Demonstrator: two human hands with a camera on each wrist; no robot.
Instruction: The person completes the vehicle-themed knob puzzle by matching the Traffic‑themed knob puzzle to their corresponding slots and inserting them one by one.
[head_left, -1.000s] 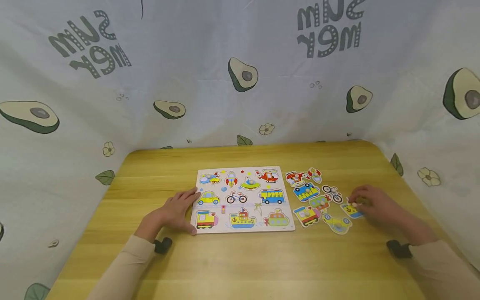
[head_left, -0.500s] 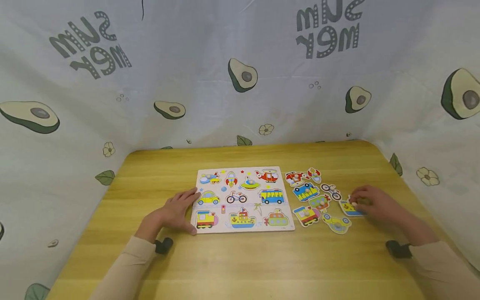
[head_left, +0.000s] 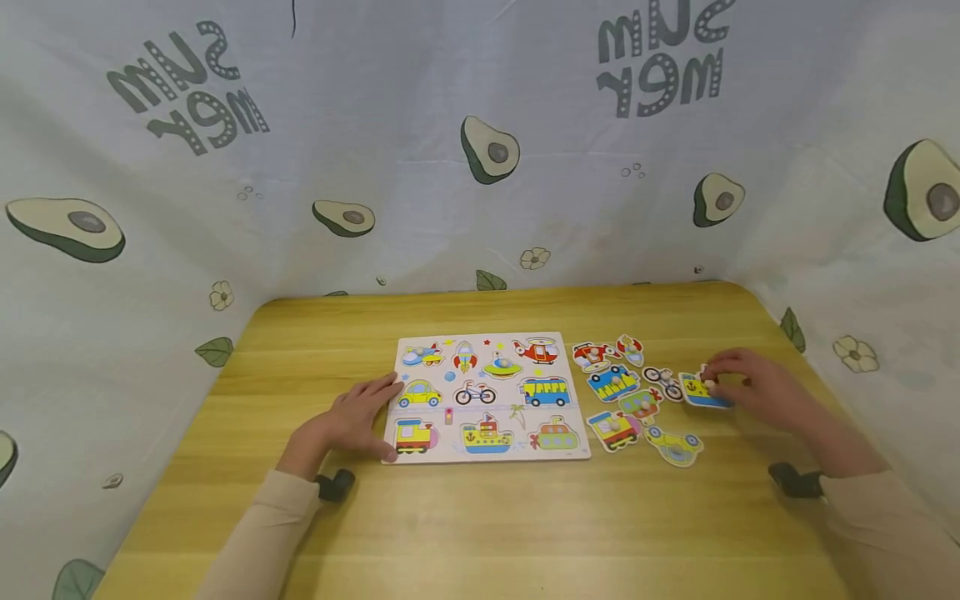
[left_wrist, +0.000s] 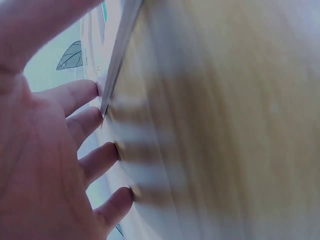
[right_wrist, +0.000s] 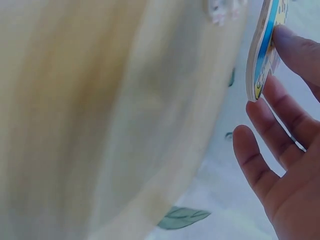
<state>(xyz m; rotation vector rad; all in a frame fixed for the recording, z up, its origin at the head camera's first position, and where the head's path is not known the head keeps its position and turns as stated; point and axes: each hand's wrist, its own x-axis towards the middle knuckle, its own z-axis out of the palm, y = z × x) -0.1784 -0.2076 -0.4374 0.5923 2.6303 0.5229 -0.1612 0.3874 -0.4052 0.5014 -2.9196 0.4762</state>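
Observation:
My right hand pinches the ship puzzle piece with thumb and fingers at its knob. In the right wrist view the ship piece stands edge-on, clear of the table, with thumb and fingertips at its face and the other fingers spread below. My left hand rests at the left edge of the puzzle board, thumb and fingertips touching it. In the left wrist view its fingers are spread and reach the board's edge. The plane and the flying saucer sit in the board with knobs showing.
Loose knobbed pieces lie right of the board: helicopter, rocket, bus, bicycle, submarine, train and car. They lie close together, some overlapping. An avocado-print curtain hangs behind the wooden table.
My right hand has raised the ship piece off the table and carried it slightly away from me, towards the bicycle piece. The left hand stays at the board's edge.

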